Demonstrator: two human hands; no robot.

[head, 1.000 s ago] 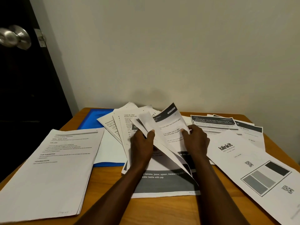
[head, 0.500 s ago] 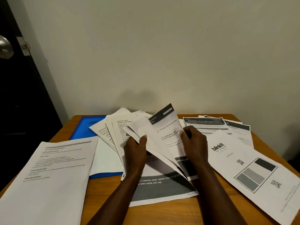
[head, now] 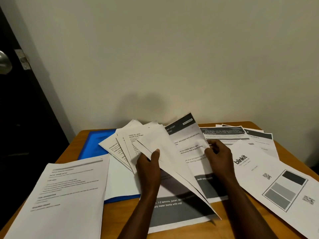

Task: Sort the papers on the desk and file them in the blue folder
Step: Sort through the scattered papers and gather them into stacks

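Observation:
A fanned bundle of printed sheets is raised over the middle of the wooden desk. My left hand grips the bundle from the left, thumb on top. My right hand pinches the right edge of a sheet with a dark header, pulled apart from the rest. The blue folder lies at the back left, mostly covered by papers. A dark-banded sheet about lemons and a water bottle lies flat beneath my arms.
A neat stack of text pages sits at the front left. A "blinkit" sheet with QR codes and several dark-headed sheets spread along the right. A wall stands behind the desk; a dark door with a knob is at far left.
The dark-header sheet has been drawn further right, away from the bundle, showing more of its text. Both hands stay on the papers. The camera view has shifted right.

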